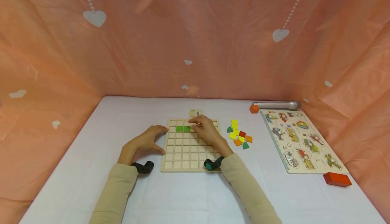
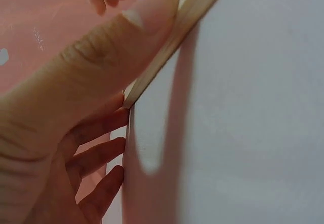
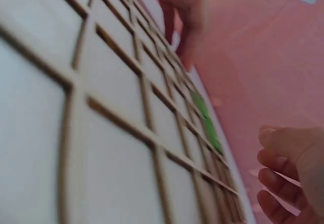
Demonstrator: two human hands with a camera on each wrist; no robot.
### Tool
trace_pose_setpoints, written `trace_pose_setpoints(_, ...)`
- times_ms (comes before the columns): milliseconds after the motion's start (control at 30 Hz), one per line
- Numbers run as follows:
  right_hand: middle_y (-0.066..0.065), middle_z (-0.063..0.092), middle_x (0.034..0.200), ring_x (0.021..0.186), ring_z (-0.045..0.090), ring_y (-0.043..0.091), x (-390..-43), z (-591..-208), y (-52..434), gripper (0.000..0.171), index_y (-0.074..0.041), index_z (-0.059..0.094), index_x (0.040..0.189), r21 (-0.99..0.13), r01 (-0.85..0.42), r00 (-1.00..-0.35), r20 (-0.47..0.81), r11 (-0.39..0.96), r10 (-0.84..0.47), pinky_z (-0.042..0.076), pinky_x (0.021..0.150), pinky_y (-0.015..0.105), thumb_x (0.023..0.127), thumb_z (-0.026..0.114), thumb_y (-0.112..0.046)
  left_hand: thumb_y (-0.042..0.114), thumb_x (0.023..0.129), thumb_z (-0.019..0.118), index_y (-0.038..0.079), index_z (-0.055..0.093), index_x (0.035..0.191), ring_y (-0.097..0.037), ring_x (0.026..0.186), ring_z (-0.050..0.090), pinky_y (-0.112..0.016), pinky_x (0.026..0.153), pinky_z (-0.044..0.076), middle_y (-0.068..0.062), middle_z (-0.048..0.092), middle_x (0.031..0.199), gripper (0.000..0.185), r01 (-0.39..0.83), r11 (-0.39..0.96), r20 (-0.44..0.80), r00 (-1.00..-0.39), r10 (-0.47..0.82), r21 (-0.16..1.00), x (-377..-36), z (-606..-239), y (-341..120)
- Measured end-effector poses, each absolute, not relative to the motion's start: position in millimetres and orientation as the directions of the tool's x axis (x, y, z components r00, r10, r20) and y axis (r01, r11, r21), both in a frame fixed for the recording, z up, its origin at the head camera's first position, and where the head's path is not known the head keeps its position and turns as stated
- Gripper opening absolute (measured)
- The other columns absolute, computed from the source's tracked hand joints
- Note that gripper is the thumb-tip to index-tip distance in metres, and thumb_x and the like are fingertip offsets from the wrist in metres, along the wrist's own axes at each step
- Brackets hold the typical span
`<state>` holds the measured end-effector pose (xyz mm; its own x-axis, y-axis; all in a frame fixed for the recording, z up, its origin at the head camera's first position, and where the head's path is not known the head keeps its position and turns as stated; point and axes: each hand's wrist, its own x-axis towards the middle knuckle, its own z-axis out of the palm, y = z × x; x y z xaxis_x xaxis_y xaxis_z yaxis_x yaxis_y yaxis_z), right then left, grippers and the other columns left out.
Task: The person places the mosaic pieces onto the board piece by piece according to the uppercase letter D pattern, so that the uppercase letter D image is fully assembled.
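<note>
White table (image 1: 170, 197): grid board (image 1: 186, 148), tiles (image 1: 236, 132), puzzle (image 1: 300, 141), microphone (image 1: 275, 105), blocks (image 1: 337, 179).

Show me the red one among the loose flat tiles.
The flat red tile, right of the pale wooden grid board; the other loose tiles are yellow, orange or green.

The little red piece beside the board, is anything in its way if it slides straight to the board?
Yes, yellow pieces lie between the red piece and the board. The right hand is over the board too.
</note>
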<state>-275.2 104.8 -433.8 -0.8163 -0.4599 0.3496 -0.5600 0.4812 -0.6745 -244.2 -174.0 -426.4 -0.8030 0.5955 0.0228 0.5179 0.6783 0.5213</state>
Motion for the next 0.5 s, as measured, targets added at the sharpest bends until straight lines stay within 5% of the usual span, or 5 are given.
trace_pose_setpoints(500, 0.013, 0.064, 0.106, 0.094, 0.058, 0.027, -263.7, -412.6, 199.0, 0.021, -0.003, 0.067, 0.108, -0.667, -0.503, -0.86, 0.452, 0.55, -0.237, 0.051, 0.082, 0.046, 0.088, 0.063, -0.008, 0.03, 0.058, 0.087, -0.005, 0.048, 0.128, -0.037, 0.121, 0.04, -0.049, 0.105, 0.032, -0.021, 0.046, 0.132, 0.088, 0.534, 0.687, 0.017, -0.795, 0.606, 0.493, -247.7, -424.2, -172.0)
